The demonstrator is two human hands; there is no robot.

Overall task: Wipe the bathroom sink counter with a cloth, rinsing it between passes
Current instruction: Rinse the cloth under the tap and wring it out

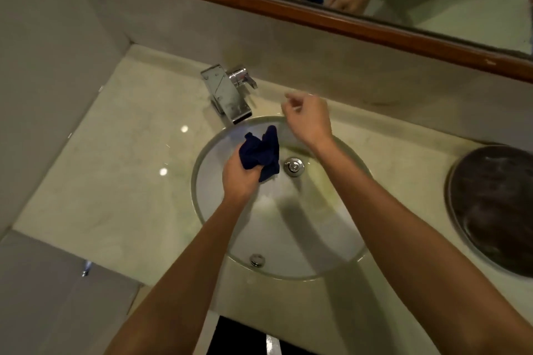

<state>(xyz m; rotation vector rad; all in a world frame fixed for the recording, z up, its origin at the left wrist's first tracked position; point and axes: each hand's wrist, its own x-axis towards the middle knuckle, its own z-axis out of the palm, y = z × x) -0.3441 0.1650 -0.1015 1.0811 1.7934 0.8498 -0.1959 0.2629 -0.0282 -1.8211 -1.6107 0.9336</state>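
Observation:
My left hand (pixel 240 179) grips a bunched dark blue cloth (pixel 261 151) over the round glass sink basin (pixel 207 210), just below the spout of the chrome faucet (pixel 227 95). No water stream is visible. My right hand (pixel 307 118) hovers above the basin's far rim, to the right of the faucet, fingers loosely curled with nothing in them. The pale marble counter (pixel 115 176) surrounds the basin. The chrome drain plug (pixel 293 166) sits beside the cloth.
A dark round tray (pixel 496 210) lies on the counter at the right. A wood-framed mirror (pixel 317 19) runs along the back wall above a low backsplash. A wall closes the counter's left side. An overflow fitting (pixel 257 260) sits at the basin's near side.

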